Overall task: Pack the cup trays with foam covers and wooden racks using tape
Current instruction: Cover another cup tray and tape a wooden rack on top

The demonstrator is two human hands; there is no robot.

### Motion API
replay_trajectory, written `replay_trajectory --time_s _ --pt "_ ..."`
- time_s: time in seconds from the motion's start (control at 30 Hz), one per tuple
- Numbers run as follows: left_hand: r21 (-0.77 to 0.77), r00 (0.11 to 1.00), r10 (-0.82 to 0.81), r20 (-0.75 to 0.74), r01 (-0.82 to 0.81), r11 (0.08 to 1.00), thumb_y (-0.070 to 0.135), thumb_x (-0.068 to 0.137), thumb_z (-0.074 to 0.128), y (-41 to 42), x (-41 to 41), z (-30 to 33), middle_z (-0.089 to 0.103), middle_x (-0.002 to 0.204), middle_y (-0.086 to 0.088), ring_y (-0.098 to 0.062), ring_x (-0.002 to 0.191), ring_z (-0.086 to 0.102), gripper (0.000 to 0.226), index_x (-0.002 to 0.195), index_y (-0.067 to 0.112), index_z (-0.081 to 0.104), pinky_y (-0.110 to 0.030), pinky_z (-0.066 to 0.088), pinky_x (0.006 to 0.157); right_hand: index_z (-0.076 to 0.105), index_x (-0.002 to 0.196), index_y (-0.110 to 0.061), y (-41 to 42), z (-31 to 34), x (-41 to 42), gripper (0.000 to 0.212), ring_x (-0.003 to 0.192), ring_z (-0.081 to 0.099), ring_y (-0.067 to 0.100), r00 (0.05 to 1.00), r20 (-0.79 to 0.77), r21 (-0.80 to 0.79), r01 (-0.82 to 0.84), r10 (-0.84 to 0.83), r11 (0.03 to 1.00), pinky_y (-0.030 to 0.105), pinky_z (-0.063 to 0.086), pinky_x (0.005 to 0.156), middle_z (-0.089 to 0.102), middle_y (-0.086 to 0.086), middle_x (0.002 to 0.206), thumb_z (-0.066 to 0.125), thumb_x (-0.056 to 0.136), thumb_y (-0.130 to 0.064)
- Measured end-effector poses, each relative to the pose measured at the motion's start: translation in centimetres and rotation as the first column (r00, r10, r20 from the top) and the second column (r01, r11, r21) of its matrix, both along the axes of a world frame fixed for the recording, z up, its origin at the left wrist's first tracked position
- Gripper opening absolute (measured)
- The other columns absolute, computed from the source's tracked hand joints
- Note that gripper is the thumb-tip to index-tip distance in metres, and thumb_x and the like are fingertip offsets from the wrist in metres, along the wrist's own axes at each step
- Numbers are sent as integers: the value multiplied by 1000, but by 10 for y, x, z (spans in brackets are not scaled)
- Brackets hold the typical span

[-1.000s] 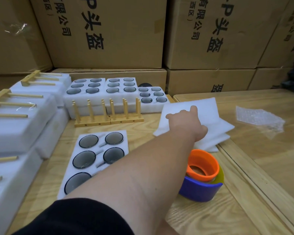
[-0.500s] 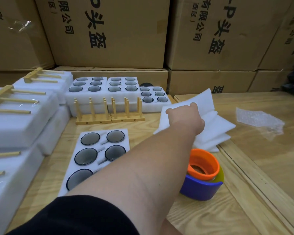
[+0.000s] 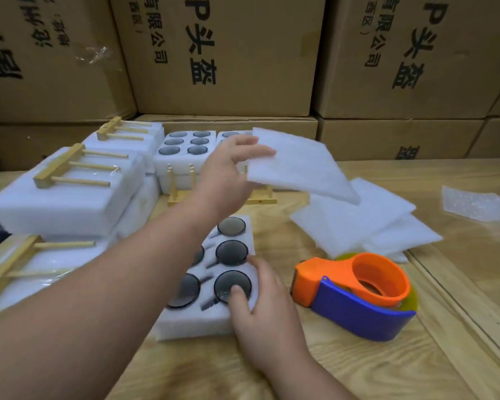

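Packed bundles: far left of the cup tray, stacked white foam blocks, each with a wooden rack lying flat on top under clear film.
Left hand: above and behind the cup tray, raised off the table; thumb and fingers pinch the near-left edge of the foam cover.
Foam cover: thin white sheet held in the air, tilted, up and to the right of the cup tray, its far end over the foam stack.
Cup tray: white foam block flat on the wooden table, dark round cup mouths in its pockets; the forearm hides its left part.
Standing rack: wooden peg rack upright just behind the cup tray, mostly hidden by the left hand.
Back trays: more cup-filled foam trays behind the standing rack, against the cardboard boxes.
Right hand: on the cup tray's near-right corner, fingers loosely spread; thumb tip rests at the rim of the nearest cup, forefinger lies on the foam.
Foam stack: loose white sheets piled right of the cup tray.
Tape dispenser: orange and blue, just right of the cup tray, in front of the foam stack.
Bubble wrap: crumpled clear piece, far right of the cup tray.
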State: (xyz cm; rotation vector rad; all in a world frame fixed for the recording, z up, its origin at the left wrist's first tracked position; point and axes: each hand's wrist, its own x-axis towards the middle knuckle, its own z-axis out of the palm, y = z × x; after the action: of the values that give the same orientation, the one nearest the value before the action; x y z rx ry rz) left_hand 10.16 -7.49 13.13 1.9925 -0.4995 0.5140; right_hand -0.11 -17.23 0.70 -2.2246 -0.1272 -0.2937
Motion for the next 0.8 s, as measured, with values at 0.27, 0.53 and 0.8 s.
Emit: replay_trajectory --time_s 0.27,0.53,0.8 --pt "-56 989 144 -40 -146 988 -23 79 63 89 -67 -64 55 136 -10 -1 120 56 53 109 19 73 -8 40 95 47 130 -40 -4 -14 -19 52 120 54 3 996 78 188 -44 30 981 34 46 103 60 -20 125 41 80 -52" --pt "-166 982 138 -127 -158 973 -23 79 67 108 -95 -102 55 139 5 21 118 50 59 108 28 72 0 38 92 55 124 -44 -8 -19 -18 40 112 62 2 992 116 455 -102 55 885 35 49 91 68 -22 117 32 91 -50" --pt "-822 897 -166 -409 -283 495 17 94 49 115 -98 -130 67 134 1 -16 122 64 37 123 27 68 -33 52 96 55 133 -38 -9 -19 -17 62 120 63 8 997 47 683 -73 57 727 45 48 107 67 -23 125 38 83 -72"
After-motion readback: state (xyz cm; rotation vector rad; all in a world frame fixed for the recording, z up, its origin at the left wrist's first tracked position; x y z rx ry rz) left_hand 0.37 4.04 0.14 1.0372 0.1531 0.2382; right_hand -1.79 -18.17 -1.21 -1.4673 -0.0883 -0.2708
